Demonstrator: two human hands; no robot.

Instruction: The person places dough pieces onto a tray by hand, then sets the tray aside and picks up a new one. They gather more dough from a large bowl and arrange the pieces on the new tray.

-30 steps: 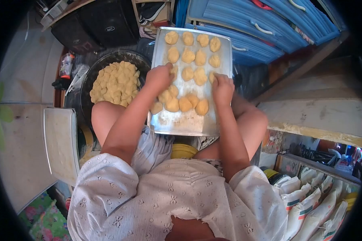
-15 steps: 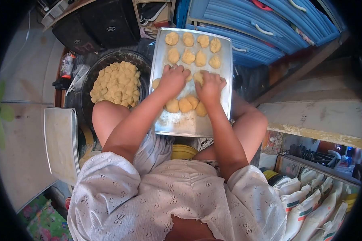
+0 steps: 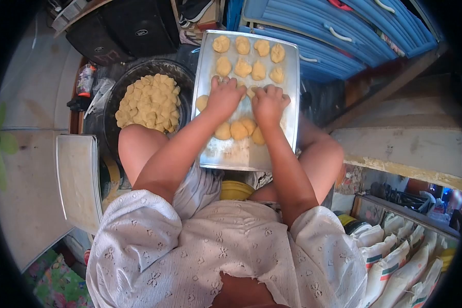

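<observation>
A metal baking tray rests across my lap, carrying rows of yellowish dough balls. My left hand is curled down over a dough ball on the tray, mostly hidden beneath the palm and fingers. Beside it, my right hand has its bent fingers closed around another dough piece, which peeks out by the fingertips. Closer to me lies a cluster of dough balls, and one dough ball sits by the tray's left edge, next to my left wrist.
Left of the tray stands a round dark basin heaped with dough pieces. Blue drawers stand behind, with black speakers at the back left. Stacked trays lean at left; white sacks sit at lower right.
The tray appears slightly higher in view. My right hand's fingers have moved forward and now cover more of its dough piece; my left hand stays over its dough.
</observation>
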